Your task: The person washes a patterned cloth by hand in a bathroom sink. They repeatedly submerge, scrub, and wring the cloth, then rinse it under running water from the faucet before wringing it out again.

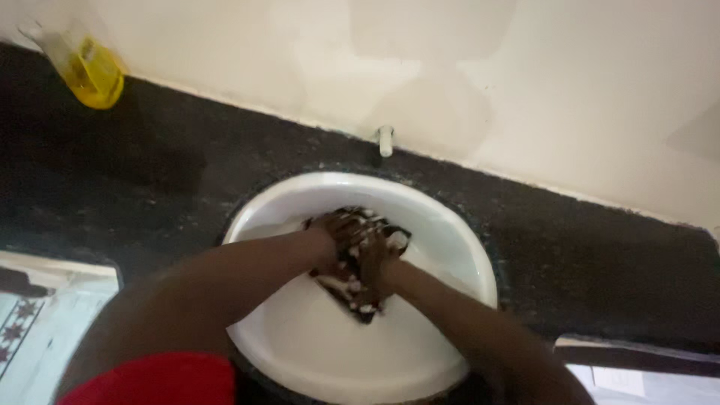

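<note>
Both my hands are down in a round white sink basin point(450, 240) set in a black counter. My left hand point(336, 234) and my right hand point(375, 259) are pressed together and gripping a dark, soapy cloth point(358, 296) with white suds on it. The cloth hangs a little below my hands toward the basin's middle. Blur hides the finger details.
A small white tap point(385, 140) stands at the wall behind the basin. A clear bottle of yellow liquid point(84, 67) sits on the black counter point(585, 255) at the far left. A pale wall runs behind. Patterned floor tiles point(30, 330) show at lower left.
</note>
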